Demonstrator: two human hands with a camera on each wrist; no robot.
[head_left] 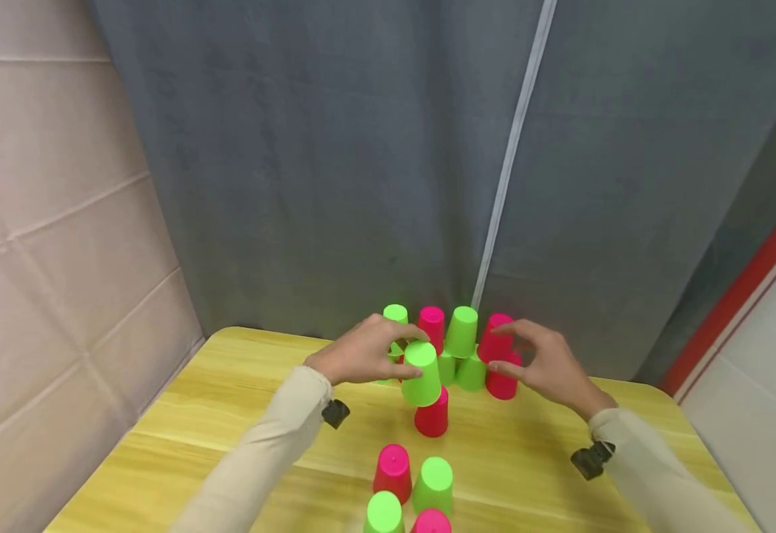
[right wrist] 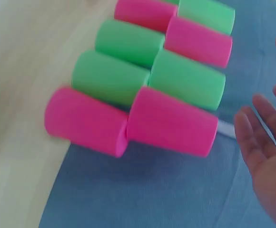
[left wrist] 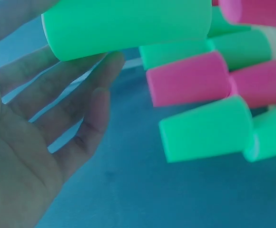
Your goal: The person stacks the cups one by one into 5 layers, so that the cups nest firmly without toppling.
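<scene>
Upside-down green and pink cups stand stacked in two tiers at the back of the yellow table (head_left: 228, 414). In front of them a green cup (head_left: 421, 376) (left wrist: 128, 26) sits slightly tilted on a single pink cup (head_left: 432, 416). My left hand (head_left: 406, 357) holds this green cup between thumb and fingers (left wrist: 88, 90). My right hand (head_left: 534, 355) (right wrist: 266, 156) hovers with fingers spread just right of the stack's end pink cups (head_left: 497, 344) (right wrist: 173, 121), with a small gap between them.
Several more cups, pink (head_left: 393, 470) and green (head_left: 435, 483), stand near the table's front edge. A grey curtain (head_left: 361, 185) hangs right behind the table. A beige wall (head_left: 41, 259) is on the left. Bare tabletop lies left and right of the cups.
</scene>
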